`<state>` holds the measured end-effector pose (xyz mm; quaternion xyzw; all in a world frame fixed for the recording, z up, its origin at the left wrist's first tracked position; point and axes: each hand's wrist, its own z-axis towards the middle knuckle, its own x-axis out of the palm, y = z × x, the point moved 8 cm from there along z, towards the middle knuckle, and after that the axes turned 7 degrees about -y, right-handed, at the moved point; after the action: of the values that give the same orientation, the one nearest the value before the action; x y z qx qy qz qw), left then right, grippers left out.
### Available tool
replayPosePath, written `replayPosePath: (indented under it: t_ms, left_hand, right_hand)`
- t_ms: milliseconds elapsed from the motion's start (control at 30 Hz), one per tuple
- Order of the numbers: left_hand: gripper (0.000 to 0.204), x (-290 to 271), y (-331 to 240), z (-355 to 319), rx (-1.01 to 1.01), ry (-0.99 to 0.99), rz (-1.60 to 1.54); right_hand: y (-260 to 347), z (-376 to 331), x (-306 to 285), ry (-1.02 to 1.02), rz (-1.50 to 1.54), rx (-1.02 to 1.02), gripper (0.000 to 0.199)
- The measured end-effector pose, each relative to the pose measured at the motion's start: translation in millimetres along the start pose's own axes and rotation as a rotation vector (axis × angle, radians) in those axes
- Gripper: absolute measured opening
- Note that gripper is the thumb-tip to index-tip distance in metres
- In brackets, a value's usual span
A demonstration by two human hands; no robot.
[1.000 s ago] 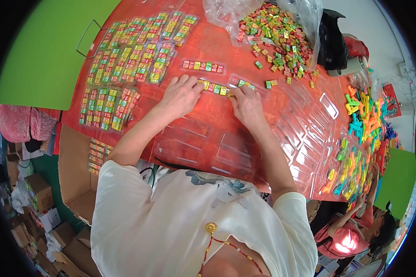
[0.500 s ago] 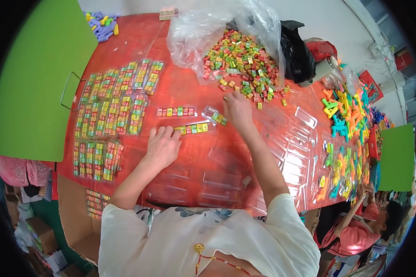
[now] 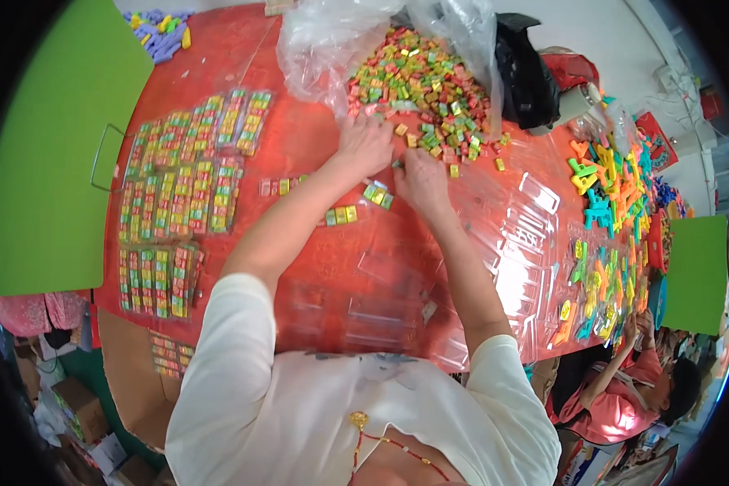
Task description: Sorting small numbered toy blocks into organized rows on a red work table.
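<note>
Head view shows me small blocks [image 3: 431, 91] heaped against the clear bag [image 3: 320, 61], left hand [image 3: 367, 147] and right hand [image 3: 424, 180] at its near side, fingers curled, grasp unclear; the blocks look light, stiff, slick, best pinched by opposite sides.

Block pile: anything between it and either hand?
Nothing visible. The left hand and right hand are at the near edge of the block pile; the clear plastic bag flanks it.
</note>
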<state>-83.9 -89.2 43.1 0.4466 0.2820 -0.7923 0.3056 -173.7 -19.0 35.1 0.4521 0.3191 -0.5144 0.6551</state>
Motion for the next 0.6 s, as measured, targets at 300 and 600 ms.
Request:
replayPosePath:
  t_ms: [300,600]
  left_hand:
    - [0.026,-28.9,15.4,-25.8,-0.091,0.069,-0.099]
    - [0.023,-124.2,54.6,-140.7,-0.233,-0.09,-0.294]
  right_hand:
    - [57.9,-56.5,-21.3,0.073,0.327,-0.036,0.018]
    - [92.8,-49.5,-5.4,0.075,0.202,-0.164,0.017]
